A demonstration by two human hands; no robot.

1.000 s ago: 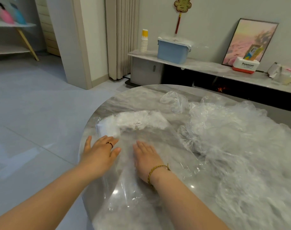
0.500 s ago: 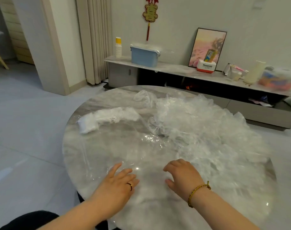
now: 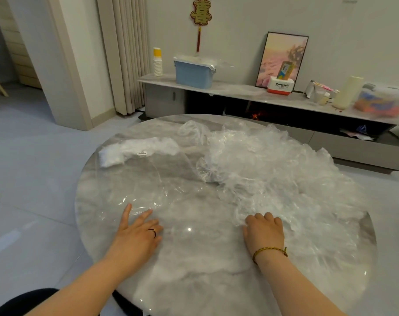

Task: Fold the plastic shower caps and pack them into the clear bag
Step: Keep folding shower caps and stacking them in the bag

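Note:
A big loose pile of clear plastic shower caps [image 3: 278, 176] covers the right half of the round marble table [image 3: 194, 283]. The clear bag [image 3: 148, 181] lies flat on the left half, with a wad of folded white caps [image 3: 134, 152] in its far end. My left hand [image 3: 137, 233] rests flat on the near end of the bag, fingers spread. My right hand [image 3: 264, 231] is at the near edge of the pile, its fingers curled into the plastic of a shower cap.
Behind the table runs a low cabinet [image 3: 239, 91] carrying a blue box [image 3: 194, 73], a stack of cups [image 3: 157, 62], a framed picture [image 3: 282, 58] and other items. A wall corner and curtain [image 3: 123, 53] stand at the back left. Grey floor surrounds the table.
Both hands slid back from the middle of the bag to the table's near side. My right hand then moved right, off the bag, and its fingers curled at the pile's edge.

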